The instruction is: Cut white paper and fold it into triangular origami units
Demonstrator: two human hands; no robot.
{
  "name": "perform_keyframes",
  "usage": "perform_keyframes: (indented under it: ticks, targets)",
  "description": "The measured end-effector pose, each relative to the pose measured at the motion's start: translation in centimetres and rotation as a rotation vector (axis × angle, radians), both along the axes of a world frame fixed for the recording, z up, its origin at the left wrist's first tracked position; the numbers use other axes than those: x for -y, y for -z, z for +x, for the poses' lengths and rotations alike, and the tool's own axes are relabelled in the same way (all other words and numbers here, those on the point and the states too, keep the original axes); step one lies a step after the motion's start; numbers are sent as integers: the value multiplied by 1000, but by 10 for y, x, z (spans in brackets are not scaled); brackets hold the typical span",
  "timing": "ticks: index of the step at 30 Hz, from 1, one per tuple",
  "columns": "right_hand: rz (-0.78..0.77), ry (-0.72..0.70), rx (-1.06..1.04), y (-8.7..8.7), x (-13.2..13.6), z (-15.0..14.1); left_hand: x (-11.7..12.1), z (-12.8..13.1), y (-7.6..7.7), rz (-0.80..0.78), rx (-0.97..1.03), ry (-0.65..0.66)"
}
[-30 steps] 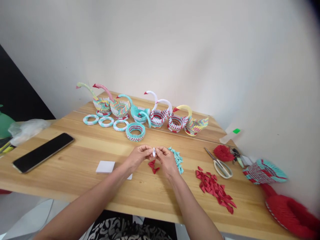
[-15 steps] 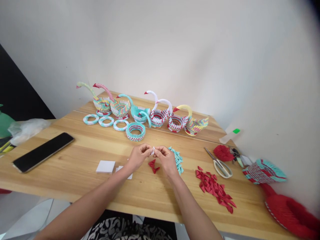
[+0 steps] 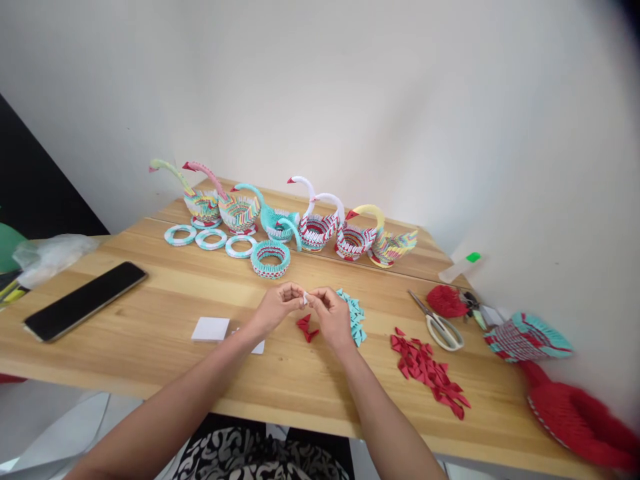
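Both hands meet over the middle of the wooden table [image 3: 150, 313], pinching a small white folded paper piece [image 3: 305, 298] between their fingertips. My left hand [image 3: 275, 312] grips it from the left and my right hand [image 3: 333, 317] from the right, fingers closed on it. Just below the hands lie a few red folded paper pieces [image 3: 306, 327]. To the right of my right hand sits a pile of teal folded pieces [image 3: 356, 313]. A small stack of white paper squares [image 3: 211, 329] lies left of my left hand.
Several paper swans [image 3: 300, 223] and rings [image 3: 210, 239] line the back of the table. A black phone [image 3: 85, 301] lies at left. Scissors [image 3: 440, 323], a pile of red pieces [image 3: 430, 373] and red and teal paper models [image 3: 530, 337] sit at right.
The white piece has been folded smaller between the fingertips and sits lower in the pinch. The camera tilted slightly, so the whole scene shifted a little.
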State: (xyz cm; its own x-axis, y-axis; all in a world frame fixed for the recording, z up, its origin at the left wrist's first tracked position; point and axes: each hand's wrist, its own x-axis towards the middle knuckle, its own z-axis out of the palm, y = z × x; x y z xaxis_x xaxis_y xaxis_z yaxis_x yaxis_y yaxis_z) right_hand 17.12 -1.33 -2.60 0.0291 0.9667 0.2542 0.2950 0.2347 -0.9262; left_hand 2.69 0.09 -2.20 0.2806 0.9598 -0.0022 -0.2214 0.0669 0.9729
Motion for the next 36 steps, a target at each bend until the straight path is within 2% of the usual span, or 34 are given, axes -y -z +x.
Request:
perform_keyframes:
  ticks: [8,15,23,26,30,33,36]
  targets:
    - [13,25,-86,3,-3,0,3,0,-4,129,-87,-23]
    - [33,43,-76,2,0,-4,5,3,0,53,-95,-15]
    - [50,-28,-63,3,1,-3,0,-1,1,-22,40,-19]
    - [105,-58,8,2,0,-1,0,-5,-1,-59,75,-15]
    - [296,-118,187,0,0,5,2,-7,-6,-110,149,33]
    - [362,-115,205,-3,-1,8,3,-6,-9,-50,86,39]
    - [296,-97,145,-7,1,9,5,-5,-12,88,-94,-52]
